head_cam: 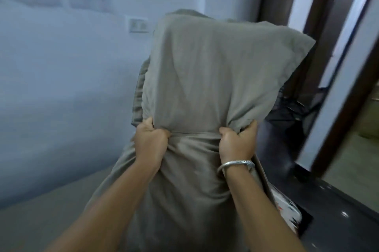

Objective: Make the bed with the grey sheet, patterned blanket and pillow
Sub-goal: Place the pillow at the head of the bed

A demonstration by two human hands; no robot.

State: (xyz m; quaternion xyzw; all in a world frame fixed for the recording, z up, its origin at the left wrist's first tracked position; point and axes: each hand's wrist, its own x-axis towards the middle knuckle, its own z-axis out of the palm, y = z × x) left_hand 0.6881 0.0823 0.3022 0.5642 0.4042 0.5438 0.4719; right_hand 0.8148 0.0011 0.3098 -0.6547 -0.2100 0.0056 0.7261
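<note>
Looks like we're on the pillow step: left hand [150, 140] and right hand [235, 143] both clench bunched fabric at the lower end of the pillow [215, 71], held upright in mid-air over the bed. The grey sheet [51, 210] lies spread at near left. Next I'd guess it gets lowered flat at the head end

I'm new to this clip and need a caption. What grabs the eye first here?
A grey pillow fills the middle, held upright in the air, with the left hand and right hand gripping its lower end. A silver bangle circles the right wrist, and an open doorway stands at the right.
</note>
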